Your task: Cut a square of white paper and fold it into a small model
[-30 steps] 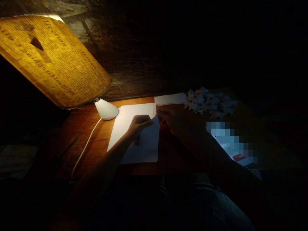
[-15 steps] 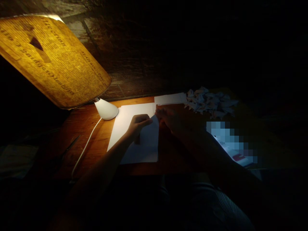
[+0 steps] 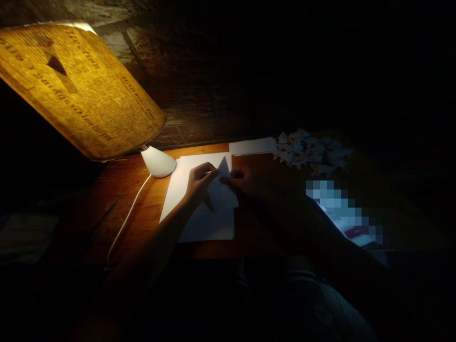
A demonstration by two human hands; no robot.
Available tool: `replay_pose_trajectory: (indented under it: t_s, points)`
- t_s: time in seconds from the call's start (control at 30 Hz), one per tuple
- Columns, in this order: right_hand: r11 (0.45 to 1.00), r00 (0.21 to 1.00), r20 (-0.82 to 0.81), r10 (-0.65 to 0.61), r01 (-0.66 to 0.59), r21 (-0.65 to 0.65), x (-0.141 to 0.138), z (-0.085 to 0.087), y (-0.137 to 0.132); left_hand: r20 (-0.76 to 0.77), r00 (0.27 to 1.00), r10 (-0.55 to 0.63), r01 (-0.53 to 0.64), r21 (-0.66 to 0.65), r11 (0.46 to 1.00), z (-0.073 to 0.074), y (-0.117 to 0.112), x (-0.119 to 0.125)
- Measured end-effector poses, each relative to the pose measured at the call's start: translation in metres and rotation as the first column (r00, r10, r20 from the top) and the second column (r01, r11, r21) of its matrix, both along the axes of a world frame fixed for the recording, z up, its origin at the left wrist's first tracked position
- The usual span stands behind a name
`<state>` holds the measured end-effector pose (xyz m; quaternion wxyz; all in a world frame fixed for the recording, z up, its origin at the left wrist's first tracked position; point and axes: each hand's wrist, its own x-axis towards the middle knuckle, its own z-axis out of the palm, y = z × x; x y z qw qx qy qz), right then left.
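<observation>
A folded sheet of paper [image 3: 224, 190] with a pointed top stands between my hands, above larger white sheets [image 3: 178, 194] lying on the wooden table. My left hand [image 3: 200, 179] is closed on its left edge, thumb and fingers pinching near the tip. On the right edge, my right hand [image 3: 242, 179] is closed with its thumb against the paper, its back in deep shadow. The paper's lower part overlaps the sheets beneath, and dim light hides its finer creases.
A lamp with a printed shade [image 3: 85, 95] and white base [image 3: 158, 162] stands at the left, its cord [image 3: 128, 218] running forward. Scissors [image 3: 96, 225] lie near it. Paper strips [image 3: 252, 146] and a pile of folded paper pieces [image 3: 313, 152] are at the back. A lit phone [image 3: 342, 218] lies right.
The pointed paper has been turned more upright, its tip now showing above my fingers. My left hand moved slightly left and up; my right hand shifted down along the right edge.
</observation>
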<state>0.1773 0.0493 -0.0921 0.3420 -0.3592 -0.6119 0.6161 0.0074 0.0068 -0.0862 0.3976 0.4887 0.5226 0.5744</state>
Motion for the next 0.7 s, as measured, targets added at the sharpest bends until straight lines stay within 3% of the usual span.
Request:
replay_pose_trajectory:
  t_s: [0.13,0.37,0.7]
  points:
    - [1.0,0.999,-0.046,0.027,-0.027,-0.011,-0.001,-0.003,-0.001,0.004,1.0,-0.031,0.031,0.019,0.999,0.001,0.002,0.0]
    - [0.999,0.99,-0.137,-0.04,0.042,0.007,-0.002,-0.007,0.002,-0.083,0.986,-0.142,0.141,-0.022,0.99,0.0,0.0,0.004]
    - [0.956,0.918,-0.268,-0.291,0.269,-0.119,-0.003,-0.009,0.009,-0.063,0.997,-0.052,0.05,-0.031,0.998,0.005,0.0,0.004]
